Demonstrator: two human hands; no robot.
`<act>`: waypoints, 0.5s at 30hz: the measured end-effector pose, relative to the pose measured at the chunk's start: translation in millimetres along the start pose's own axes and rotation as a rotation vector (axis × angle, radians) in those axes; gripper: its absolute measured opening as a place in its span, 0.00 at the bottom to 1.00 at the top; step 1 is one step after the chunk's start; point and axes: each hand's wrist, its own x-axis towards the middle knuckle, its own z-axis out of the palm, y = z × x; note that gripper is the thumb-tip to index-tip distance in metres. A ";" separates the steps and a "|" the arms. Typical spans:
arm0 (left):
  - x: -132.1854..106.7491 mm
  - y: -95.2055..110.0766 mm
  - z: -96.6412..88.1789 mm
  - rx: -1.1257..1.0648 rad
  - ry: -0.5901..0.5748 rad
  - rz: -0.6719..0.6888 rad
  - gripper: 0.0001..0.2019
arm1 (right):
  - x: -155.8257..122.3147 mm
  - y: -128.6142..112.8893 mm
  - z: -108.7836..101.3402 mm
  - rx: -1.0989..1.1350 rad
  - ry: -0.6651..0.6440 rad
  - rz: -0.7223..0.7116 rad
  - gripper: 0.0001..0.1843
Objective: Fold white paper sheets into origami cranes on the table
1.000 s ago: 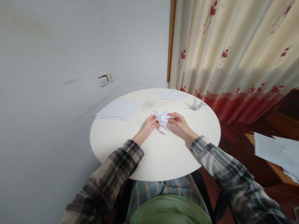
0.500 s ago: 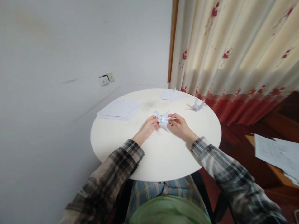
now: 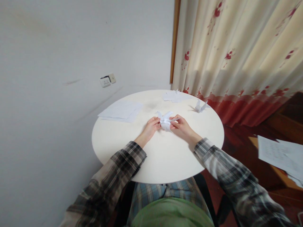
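Left hand (image 3: 152, 125), 9 o'clock; right hand (image 3: 181, 125), 3 o'clock | nearly closed, both pinch folded paper (image 3: 165, 121) | probably shaping folds | next move needs gentle touch

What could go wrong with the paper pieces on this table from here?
The folded paper is held at its sides by the left hand and the right hand; too hard a pull could tear it or spoil its creases.

The paper bird stands near the right edge of the table, so a wide sweep of the right hand might knock it off.
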 end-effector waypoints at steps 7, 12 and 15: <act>0.9 -2.7 -1.0 0.012 -0.016 0.004 0.10 | 3.3 0.8 -3.8 0.040 0.020 0.078 0.18; -2.2 -1.3 -1.6 0.121 -0.033 0.019 0.11 | 5.2 0.8 -4.7 -0.002 0.082 0.070 0.17; -4.3 -0.3 -1.2 0.192 -0.063 0.015 0.12 | 5.5 -0.8 -4.7 0.003 0.109 0.065 0.17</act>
